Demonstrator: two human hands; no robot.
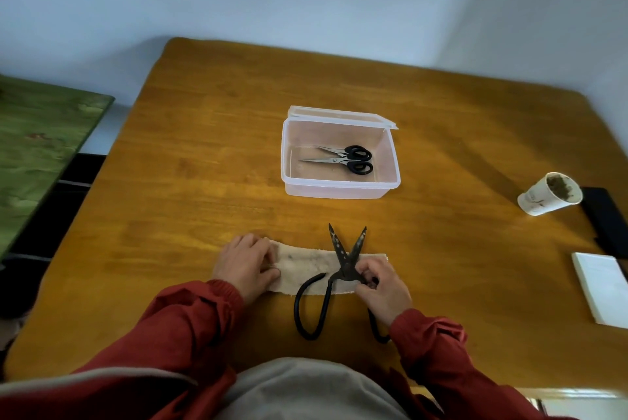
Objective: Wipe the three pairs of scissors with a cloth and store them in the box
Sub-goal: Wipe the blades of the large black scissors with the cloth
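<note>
Two hands are down at the 6 o'clock edge of the table (204, 147), so going across. Your left hand (244, 266) sits on the 9 o'clock end of the cloth (306, 266), with the fingers curled onto it and the thumb pinching it. The cloth lies flat, running 9 to 3. Across its right part lie the big black scissors (345, 265), blades spread in a V pointing to 12 and loop handles trailing off the cloth toward 6. Up at 12 from them stands the clear box (339, 186) with its lid flipped back. Two small black-handled scissors (353, 159) lie side by side on its floor, tips toward 9. Your right hand (382, 287) pinches the big pair just below the pivot. Out at 3 o'clock there's a paper cup (540, 202) with brownish stuff inside, and a white pad (601, 287) nearer you.
</note>
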